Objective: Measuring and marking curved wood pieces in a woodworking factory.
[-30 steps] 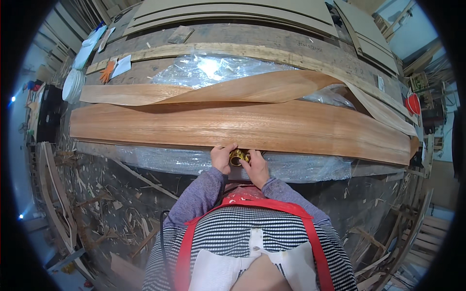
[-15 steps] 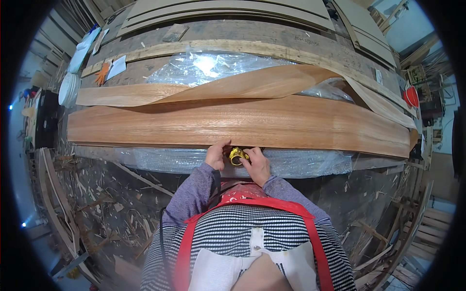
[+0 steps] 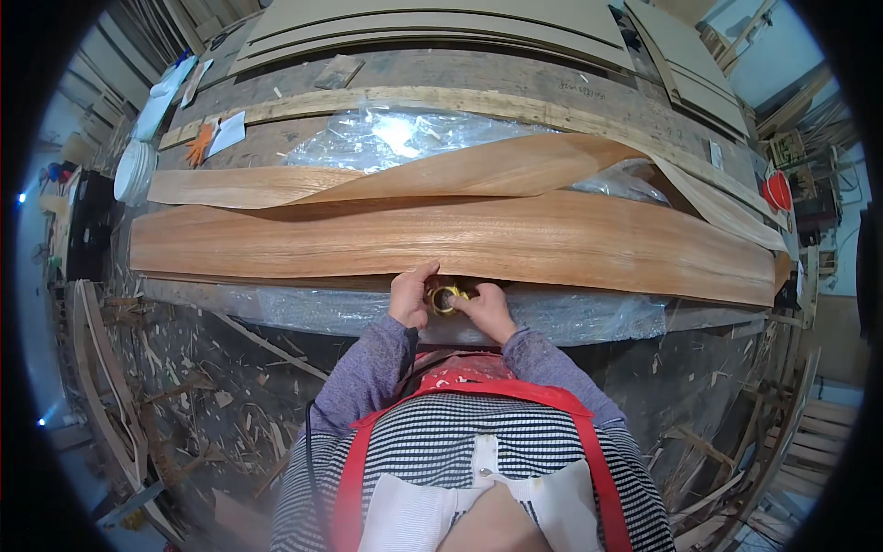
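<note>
A long reddish-brown wood veneer sheet (image 3: 441,235) lies across the bench in front of me. At the middle of its near edge, my left hand (image 3: 410,295) is closed on the edge, one digit resting over the top; its other fingers are partly hidden. My right hand (image 3: 487,311) grips a roll of yellow tape (image 3: 445,300) just below that edge, with thumb and fingers on the roll's right side. The roll sits between both hands. Beneath the veneer's edge, a dark gap shows near the right hand.
A second, twisted veneer strip (image 3: 460,173) lies behind the sheet. Clear plastic wrap (image 3: 589,313) spreads under the near edge. Farther back are a long wooden batten (image 3: 441,95), stacked boards (image 3: 432,28) and an orange glove (image 3: 199,145). Wood scraps (image 3: 248,414) litter the floor.
The tape roll has turned a little in my right hand, its ring showing rounder. The veneer's near edge stands slightly higher by the right hand. My left hand has barely moved.
</note>
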{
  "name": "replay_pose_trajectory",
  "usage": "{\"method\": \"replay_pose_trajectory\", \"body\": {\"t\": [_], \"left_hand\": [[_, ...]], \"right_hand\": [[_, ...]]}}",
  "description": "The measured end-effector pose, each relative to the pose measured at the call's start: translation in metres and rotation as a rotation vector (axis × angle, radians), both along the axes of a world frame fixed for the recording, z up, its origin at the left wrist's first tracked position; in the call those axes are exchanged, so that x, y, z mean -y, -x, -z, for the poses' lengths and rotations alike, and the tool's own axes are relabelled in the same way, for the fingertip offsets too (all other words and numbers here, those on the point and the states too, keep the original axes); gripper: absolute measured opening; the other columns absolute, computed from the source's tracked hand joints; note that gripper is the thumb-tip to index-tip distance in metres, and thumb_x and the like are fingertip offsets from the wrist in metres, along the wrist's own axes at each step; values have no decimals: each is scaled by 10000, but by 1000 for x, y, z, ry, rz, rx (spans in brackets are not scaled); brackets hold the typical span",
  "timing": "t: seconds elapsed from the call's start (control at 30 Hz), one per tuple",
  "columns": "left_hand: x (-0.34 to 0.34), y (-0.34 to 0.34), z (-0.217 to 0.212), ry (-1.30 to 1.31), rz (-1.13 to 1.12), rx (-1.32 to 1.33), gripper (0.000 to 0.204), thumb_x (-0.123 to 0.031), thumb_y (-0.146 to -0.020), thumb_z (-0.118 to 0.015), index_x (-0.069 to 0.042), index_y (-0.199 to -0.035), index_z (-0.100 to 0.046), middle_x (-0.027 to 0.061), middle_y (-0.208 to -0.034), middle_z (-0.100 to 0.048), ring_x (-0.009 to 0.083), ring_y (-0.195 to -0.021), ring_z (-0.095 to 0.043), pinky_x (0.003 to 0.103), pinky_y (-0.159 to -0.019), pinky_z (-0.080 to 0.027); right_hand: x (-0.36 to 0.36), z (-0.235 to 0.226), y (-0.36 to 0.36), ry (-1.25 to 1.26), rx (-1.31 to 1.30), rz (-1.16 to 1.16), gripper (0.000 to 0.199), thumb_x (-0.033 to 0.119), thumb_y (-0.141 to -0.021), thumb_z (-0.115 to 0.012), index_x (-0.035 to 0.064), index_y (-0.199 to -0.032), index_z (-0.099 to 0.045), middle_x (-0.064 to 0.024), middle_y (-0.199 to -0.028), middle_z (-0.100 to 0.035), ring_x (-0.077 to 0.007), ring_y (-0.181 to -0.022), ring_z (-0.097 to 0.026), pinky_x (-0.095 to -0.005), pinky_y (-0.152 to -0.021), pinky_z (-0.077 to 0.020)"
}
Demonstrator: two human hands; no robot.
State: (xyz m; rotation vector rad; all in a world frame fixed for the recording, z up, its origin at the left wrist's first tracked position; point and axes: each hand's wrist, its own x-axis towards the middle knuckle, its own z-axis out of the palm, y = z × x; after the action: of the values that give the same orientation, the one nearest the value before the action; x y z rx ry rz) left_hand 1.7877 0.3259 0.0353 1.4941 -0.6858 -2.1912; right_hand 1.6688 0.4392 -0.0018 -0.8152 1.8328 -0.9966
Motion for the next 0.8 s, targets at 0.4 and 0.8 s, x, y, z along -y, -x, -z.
{"method": "replay_pose_trajectory", "body": {"t": [0.4,0.8], "left_hand": [[3,-1,5,-28,-48,-12,100,-193,-798,-702,-127,-766,-633,-25,-670,-597,79,-566,-488,260,-532,-327],[5,-5,0,-88,47,-1,137,-243,-845,-668,-135,-914,-619,-17,-746,-606,92,-646,-570,267,-534,-354]], "right_hand": [[1,-13,-2,-34,64,144,264,127,-809,-660,-65,-986,-620,-166,-787,-672,-181,-591,-659,-284,-467,-518],[13,12,-22,7,240,254,283,77,-838,-635,-104,-1046,-565,-147,-940,-647,-204,-757,-672,-277,-550,-563]]}}
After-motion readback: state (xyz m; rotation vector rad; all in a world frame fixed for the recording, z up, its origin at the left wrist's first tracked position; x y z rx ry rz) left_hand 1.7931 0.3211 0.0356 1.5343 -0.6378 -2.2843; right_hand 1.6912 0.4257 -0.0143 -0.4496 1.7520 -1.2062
